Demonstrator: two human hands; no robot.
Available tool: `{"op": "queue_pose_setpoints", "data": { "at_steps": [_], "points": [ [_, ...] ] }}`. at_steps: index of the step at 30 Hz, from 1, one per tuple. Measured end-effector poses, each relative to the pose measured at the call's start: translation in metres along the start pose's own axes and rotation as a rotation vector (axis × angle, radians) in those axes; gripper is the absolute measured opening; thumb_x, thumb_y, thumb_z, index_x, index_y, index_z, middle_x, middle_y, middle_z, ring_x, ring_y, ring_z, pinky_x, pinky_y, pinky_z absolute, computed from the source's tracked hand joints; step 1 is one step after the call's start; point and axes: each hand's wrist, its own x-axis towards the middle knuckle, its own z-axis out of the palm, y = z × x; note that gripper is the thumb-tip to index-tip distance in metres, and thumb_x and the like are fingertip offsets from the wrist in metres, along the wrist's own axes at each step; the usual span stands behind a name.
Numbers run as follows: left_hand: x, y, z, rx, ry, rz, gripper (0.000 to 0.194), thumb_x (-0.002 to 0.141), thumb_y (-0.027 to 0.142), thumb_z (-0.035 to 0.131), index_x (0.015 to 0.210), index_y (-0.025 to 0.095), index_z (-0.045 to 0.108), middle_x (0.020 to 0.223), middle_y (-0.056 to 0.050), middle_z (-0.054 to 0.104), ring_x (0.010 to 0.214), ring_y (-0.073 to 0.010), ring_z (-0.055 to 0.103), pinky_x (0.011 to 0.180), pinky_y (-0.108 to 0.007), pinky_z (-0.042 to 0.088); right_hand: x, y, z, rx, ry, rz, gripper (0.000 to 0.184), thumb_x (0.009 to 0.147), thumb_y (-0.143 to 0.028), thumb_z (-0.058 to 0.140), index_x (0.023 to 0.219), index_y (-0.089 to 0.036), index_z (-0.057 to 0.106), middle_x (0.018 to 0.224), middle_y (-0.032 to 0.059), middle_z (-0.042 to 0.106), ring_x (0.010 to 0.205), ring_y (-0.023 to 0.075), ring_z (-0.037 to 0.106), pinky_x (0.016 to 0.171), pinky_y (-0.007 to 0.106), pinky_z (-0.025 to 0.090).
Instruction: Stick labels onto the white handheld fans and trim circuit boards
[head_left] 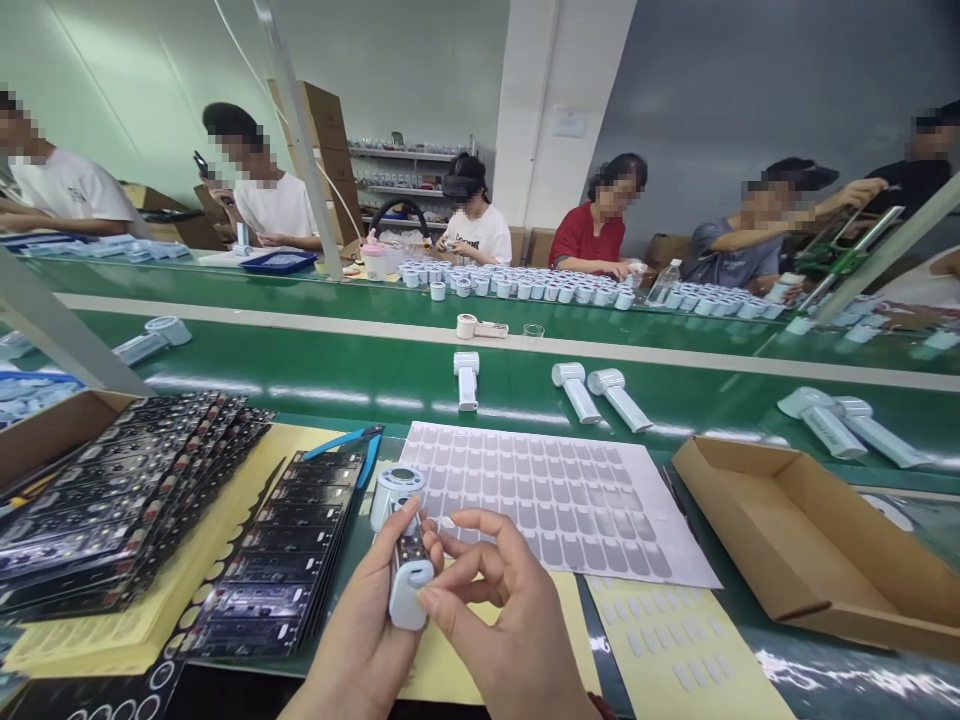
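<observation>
My left hand is wrapped round a small white handheld device with a round head and a dark panel on its handle, my thumb lying along the panel. My right hand pinches the lower end of the same device with thumb and forefinger, the other fingers curled. Just beyond it lies a white sheet of grey stickers. A yellow backing sheet lies to the right of my hands.
Stacks of black label strips lie at left on yellow paper, with blue tweezers near them. An open cardboard tray sits at right. Several white devices lie on the green conveyor. Several people sit across it.
</observation>
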Motion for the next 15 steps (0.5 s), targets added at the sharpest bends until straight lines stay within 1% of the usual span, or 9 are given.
{"op": "queue_pose_setpoints", "data": {
  "at_steps": [5, 11, 13, 15],
  "points": [
    [-0.002, 0.001, 0.0, 0.007, 0.004, 0.002, 0.013, 0.093, 0.009, 0.057, 0.081, 0.012, 0.059, 0.062, -0.002, 0.059, 0.044, -0.0089, 0.058, 0.043, -0.017, 0.052, 0.001, -0.001, 0.001, 0.002, 0.012, 0.002, 0.04, 0.069, -0.021, 0.075, 0.107, -0.022, 0.063, 0.073, -0.0005, 0.076, 0.118, 0.0286, 0.068, 0.086, 0.035, 0.06],
    [0.0, 0.001, -0.003, -0.005, 0.004, -0.008, 0.011, 0.094, 0.011, 0.056, 0.084, 0.012, 0.059, 0.063, -0.002, 0.06, 0.045, -0.0087, 0.059, 0.045, -0.018, 0.053, -0.001, -0.003, 0.004, -0.057, 0.028, -0.01, 0.038, 0.07, -0.022, 0.072, 0.108, -0.023, 0.064, 0.075, -0.0017, 0.076, 0.115, 0.0267, 0.069, 0.085, 0.033, 0.061],
    [-0.001, 0.0, -0.003, -0.003, -0.003, -0.006, 0.012, 0.095, 0.012, 0.056, 0.083, 0.014, 0.059, 0.063, -0.001, 0.06, 0.046, -0.0084, 0.059, 0.046, -0.018, 0.054, -0.003, 0.002, 0.004, -0.114, 0.032, -0.055, 0.039, 0.073, -0.022, 0.072, 0.111, -0.024, 0.063, 0.077, -0.0014, 0.077, 0.108, 0.0262, 0.072, 0.085, 0.034, 0.061],
    [-0.004, -0.002, -0.003, -0.009, -0.006, 0.001, 0.016, 0.096, 0.014, 0.054, 0.08, 0.016, 0.058, 0.062, 0.0, 0.059, 0.046, -0.008, 0.059, 0.047, -0.017, 0.054, -0.005, 0.009, 0.005, -0.222, 0.052, -0.162, 0.042, 0.075, -0.022, 0.072, 0.116, -0.026, 0.063, 0.079, -0.0011, 0.077, 0.103, 0.0263, 0.073, 0.087, 0.036, 0.06]
  ]
}}
